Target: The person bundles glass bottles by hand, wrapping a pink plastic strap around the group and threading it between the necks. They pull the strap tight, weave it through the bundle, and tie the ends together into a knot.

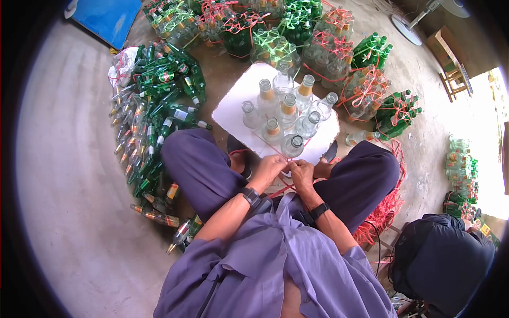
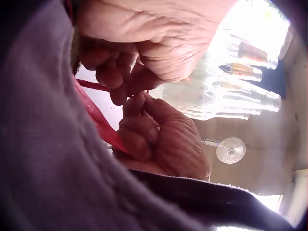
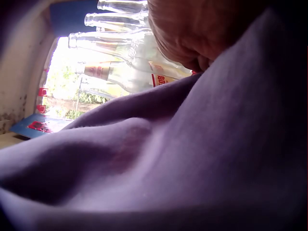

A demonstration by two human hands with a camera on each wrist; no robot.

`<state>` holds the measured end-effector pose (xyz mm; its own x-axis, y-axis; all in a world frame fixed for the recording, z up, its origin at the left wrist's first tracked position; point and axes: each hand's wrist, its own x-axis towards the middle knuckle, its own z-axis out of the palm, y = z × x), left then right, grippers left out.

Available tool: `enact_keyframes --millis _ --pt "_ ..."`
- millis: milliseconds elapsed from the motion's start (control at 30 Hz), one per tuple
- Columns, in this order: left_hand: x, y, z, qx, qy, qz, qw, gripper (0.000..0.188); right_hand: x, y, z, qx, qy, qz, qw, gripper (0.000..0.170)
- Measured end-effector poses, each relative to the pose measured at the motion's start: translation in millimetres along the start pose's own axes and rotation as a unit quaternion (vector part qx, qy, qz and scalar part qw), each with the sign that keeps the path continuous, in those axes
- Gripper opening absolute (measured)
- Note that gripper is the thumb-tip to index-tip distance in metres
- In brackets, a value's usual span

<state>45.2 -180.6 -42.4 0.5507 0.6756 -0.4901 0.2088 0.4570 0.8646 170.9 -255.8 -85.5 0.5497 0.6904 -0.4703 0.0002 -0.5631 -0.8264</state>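
Several clear glass bottles [image 1: 288, 113] stand upright in a tight cluster on a white board [image 1: 231, 106] in front of the seated person. Red plastic string [image 2: 97, 119] runs to the hands at the near side of the cluster. The left hand [image 1: 271, 168] pinches the string between curled fingers, just beside the nearest bottle. Meeting it fingertip to fingertip, the right hand [image 1: 303, 175] also grips the string, with a strand trailing from its curled fingers in the left wrist view. In the right wrist view, a sleeve hides most of the right hand [image 3: 190, 29].
Green and clear bottles [image 1: 161, 106] lie heaped on the left. Bundles of bottles tied with string [image 1: 328, 61] stand in an arc behind the board. Loose red string [image 1: 389, 204] piles up by the right knee. A clear bottle [image 1: 362, 138] lies beside that knee.
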Motion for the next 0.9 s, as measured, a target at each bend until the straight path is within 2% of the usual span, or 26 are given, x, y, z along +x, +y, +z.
enact_keyframes --millis 133,267,333,433,567,633,767,833,900 --pt "2.4 -2.4 2.5 0.007 0.034 -0.007 0.999 0.027 -2.0 -3.9 -1.9 -0.017 -0.007 -0.015 1.000 0.032" --pt "-0.1 4.5 3.4 0.024 0.031 -0.007 0.999 0.029 2.2 2.7 3.0 -0.038 0.019 -0.009 0.999 0.031" --pt "2.6 -1.8 3.7 0.048 0.056 0.016 0.997 0.030 2.2 4.8 4.5 0.031 0.025 0.017 0.999 0.031" --pt "5.9 -6.4 3.1 0.106 0.062 0.029 0.992 0.031 -1.3 -3.6 1.8 0.027 0.034 0.022 0.999 0.030" --pt "5.7 -4.1 3.9 0.094 0.053 0.016 0.994 0.031 0.9 1.8 4.0 0.056 0.042 0.013 0.997 0.029" --pt "7.0 -7.3 3.8 0.040 0.044 0.011 0.998 0.032 -1.1 -0.7 3.1 0.078 0.048 0.015 0.996 0.028" --pt "6.8 -6.3 4.2 0.047 0.041 0.007 0.998 0.031 -3.1 -4.6 1.6 0.077 0.049 0.025 0.995 0.026" --pt "7.8 -8.8 4.3 0.039 0.040 0.006 0.998 0.029 -0.5 1.5 4.5 0.072 0.076 -0.031 0.994 0.031" --pt "9.3 -12.7 4.9 0.028 0.041 0.011 0.999 0.028 -4.7 -9.0 1.9 0.101 0.070 -0.011 0.992 0.036"
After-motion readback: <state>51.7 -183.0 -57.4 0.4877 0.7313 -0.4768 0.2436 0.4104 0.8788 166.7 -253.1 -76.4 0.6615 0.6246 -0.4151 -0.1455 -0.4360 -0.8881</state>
